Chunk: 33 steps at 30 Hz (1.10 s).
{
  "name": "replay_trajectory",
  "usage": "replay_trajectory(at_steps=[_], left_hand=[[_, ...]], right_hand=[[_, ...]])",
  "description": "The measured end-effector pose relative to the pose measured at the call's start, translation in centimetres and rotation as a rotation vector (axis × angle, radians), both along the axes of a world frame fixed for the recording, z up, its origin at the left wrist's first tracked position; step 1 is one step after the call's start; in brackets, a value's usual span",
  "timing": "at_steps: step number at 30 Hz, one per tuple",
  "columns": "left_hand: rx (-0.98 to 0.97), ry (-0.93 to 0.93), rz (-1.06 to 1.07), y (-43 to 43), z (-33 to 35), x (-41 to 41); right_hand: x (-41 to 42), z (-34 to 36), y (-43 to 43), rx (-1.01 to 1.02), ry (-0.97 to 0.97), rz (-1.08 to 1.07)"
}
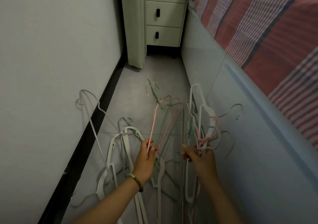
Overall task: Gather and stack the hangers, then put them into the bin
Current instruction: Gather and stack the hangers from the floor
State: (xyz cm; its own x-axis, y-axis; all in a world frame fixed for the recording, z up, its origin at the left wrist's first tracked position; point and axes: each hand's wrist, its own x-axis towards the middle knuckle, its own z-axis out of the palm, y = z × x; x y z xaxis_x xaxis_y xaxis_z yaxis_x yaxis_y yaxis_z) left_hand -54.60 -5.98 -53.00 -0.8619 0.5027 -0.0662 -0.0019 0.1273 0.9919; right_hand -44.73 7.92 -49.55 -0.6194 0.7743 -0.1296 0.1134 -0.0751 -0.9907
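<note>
I hold two bunches of thin plastic hangers over a grey tiled floor. My left hand (146,160), with a bead bracelet on the wrist, is shut on a pink and green bunch (160,120) that fans away from me. My right hand (201,158) is shut on a white, pink and grey bunch (202,118) close to the bed side. More white and grey hangers (118,148) lie loose on the floor at the left, one wire hanger (89,103) leaning on the wall. No bin is in view.
The aisle is narrow: a white wall (51,68) with a black skirting on the left, a pale blue bed side (240,137) with a red striped cover (268,25) on the right. A cream drawer unit (163,13) closes the far end.
</note>
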Motion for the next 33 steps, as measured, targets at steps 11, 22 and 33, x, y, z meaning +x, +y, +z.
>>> replay_trajectory(at_steps=[11, 22, 33], left_hand=[[-0.284, -0.272, -0.428, -5.6, -3.0, 5.5], [-0.150, -0.461, -0.515, -1.9, 0.0, 3.9], [-0.167, -0.462, -0.371, 0.3, 1.6, 1.0]], right_hand=[[1.1, -0.7, -2.1, -0.028, -0.089, 0.050], [0.6, -2.4, -2.9, 0.014, -0.227, 0.087], [0.3, -1.8, -2.2, -0.174, -0.141, 0.167]])
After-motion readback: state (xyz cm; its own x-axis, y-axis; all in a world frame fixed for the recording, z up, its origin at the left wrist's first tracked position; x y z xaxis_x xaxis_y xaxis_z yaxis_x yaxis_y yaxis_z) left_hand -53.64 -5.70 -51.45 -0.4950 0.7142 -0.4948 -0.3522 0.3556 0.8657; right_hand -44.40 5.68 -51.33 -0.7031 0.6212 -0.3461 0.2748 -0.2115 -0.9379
